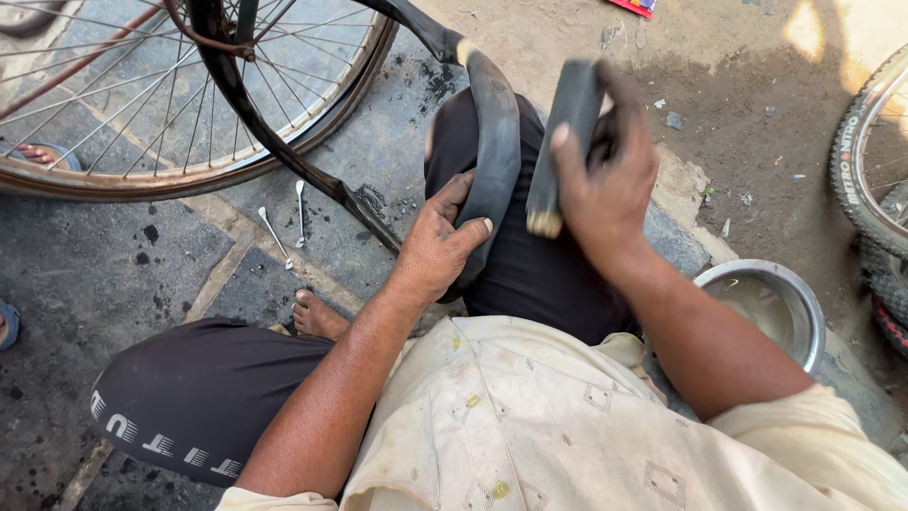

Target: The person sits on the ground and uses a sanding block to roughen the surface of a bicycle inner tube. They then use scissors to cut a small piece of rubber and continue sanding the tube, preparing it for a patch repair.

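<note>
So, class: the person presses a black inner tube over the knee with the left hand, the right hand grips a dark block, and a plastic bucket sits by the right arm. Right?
Not quite. The head view shows a metal bowl, not a plastic bucket, by the right arm. The left hand does press the inner tube over the knee, and the right hand grips the dark block.

Red packet (632, 7) at top edge

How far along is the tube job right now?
Done: the black inner tube is out and draped over the knee, and two metal levers lie on the pavement by the bicycle wheel. In hand: the left hand pins the tube while the right hand holds a dark flat block beside it. Left: no patch shows on the tube; the steel bowl sits untouched.
</note>
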A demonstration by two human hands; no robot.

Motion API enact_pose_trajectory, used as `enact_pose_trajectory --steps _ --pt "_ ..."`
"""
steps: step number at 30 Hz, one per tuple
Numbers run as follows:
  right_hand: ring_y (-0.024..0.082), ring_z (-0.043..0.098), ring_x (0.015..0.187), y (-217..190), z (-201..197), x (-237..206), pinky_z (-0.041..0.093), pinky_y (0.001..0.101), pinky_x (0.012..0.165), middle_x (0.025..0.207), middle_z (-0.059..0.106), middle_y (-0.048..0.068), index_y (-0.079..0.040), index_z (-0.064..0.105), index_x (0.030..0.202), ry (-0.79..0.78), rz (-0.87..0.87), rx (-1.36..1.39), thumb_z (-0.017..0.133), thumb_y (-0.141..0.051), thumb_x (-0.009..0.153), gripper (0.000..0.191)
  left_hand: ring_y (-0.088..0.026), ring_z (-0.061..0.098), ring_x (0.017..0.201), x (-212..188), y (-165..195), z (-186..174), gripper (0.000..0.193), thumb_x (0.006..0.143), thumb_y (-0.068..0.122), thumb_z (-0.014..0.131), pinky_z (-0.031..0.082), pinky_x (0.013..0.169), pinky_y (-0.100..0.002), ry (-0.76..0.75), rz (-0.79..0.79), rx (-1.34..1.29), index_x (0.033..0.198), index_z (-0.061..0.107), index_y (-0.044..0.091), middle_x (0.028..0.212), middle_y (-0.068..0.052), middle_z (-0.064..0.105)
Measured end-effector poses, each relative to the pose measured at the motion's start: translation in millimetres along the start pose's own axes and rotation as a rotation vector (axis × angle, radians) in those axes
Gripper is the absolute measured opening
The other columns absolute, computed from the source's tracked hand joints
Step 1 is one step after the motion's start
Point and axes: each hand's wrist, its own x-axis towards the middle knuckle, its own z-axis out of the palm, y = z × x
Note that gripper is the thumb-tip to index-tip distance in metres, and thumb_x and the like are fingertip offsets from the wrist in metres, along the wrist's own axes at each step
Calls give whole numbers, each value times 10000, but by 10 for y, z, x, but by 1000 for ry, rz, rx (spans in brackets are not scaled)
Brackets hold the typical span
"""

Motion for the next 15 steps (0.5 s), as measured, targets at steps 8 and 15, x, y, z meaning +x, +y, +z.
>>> enact_pose_trajectory --steps 8,15 --pt "130 567 785 42 237 149 504 314 674 981 623 67 -40 469 1563 -31 -86 37 709 -262 1028 627 -200 581 1294 -6 55 55 618 873 -17 590 434 1164 -354 -60 -19 78 1485 500 -31 1378 -119 605" --pt "109 600 796 -13 31 -93 527 273 682 1013 646 71 -33 442 1566 -21 -65 25 676 -242 1055 600 -184 573 1315 -18 81 37 635 849 -53 597 425 1163 -342 30 -26 28 1474 490 -17 1414 -118 602"
